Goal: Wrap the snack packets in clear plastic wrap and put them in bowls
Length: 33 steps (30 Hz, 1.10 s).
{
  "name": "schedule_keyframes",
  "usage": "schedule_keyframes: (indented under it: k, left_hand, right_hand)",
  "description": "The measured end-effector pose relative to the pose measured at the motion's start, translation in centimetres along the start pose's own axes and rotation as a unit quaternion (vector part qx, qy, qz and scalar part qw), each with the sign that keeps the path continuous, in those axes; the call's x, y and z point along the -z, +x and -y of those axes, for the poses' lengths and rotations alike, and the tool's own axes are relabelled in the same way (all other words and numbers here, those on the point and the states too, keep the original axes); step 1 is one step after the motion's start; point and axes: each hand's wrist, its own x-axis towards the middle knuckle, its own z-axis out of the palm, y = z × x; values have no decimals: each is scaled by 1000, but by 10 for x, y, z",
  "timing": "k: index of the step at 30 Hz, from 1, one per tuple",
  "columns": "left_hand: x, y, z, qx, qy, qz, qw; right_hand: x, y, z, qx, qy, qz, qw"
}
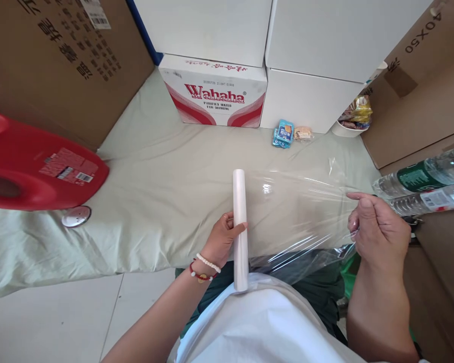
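The left grip (223, 241) is clamped around the roll of clear film (239, 194), fingers behind, thumb across the front. The right grip (380, 229) is closed on the far edge of the drawn-out film sheet (298, 201), index finger extended along it. The roll lies in the left grip, pointing away from the body. The sheet spans the space between the two grips.

Probable faults:
- Tearing or narrowing: the right grip bears on only part of the edge, so uneven pull could split or gather the sheet.
- Self-adhesion: the near side of the sheet sags below the line between the grips; slack may let it fold onto itself or catch on the shirt (272, 322).
- Skewed unwinding: the left grip holds the roll at one place only, so a hard pull may twist it.

Obstructions: two water bottles (418, 176) lie just beyond the right grip, limiting travel outward. Blue packets (283, 133) rest on the counter (166, 201) ahead of the sheet, with a printed carton (217, 96) behind them. A red jug (49, 161) stands well to the left of the left grip.
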Motion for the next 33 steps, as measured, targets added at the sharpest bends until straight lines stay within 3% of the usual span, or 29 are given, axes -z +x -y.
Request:
schedule_keyframes:
  k: [4, 9, 13, 17, 20, 23, 29, 31, 33]
  left_hand:
    - [2, -5, 0, 30, -55, -12, 998]
    - [1, -7, 0, -28, 60, -65, 996]
    - [13, -4, -9, -57, 81, -69, 993]
    - [30, -3, -21, -18, 22, -65, 998]
    - [42, -1, -26, -16, 26, -101, 994]
    - [53, 3, -31, -56, 119, -146, 981]
    - [86, 31, -53, -76, 220, -173, 957]
    - [101, 44, -65, -88, 283, -198, 934]
    - [114, 56, -77, -103, 403, -218, 883]
  right_hand:
    - [2, 1, -3, -6, 11, -6, 1000]
    - [4, 3, -5, -10, 12, -19, 1000]
    - [6, 6, -13, -14, 12, -27, 999]
    - [-2, 13, -34, -46, 20, 3, 999]
    - [-15, 21, -54, -78, 21, 55, 995]
    - [-32, 31, -74, -105, 40, 92, 989]
    - [-82, 43, -102, -165, 19, 176, 970]
    - [-102, 45, -108, -179, 3, 193, 965]
    - [-120, 46, -113, -180, -16, 205, 962]
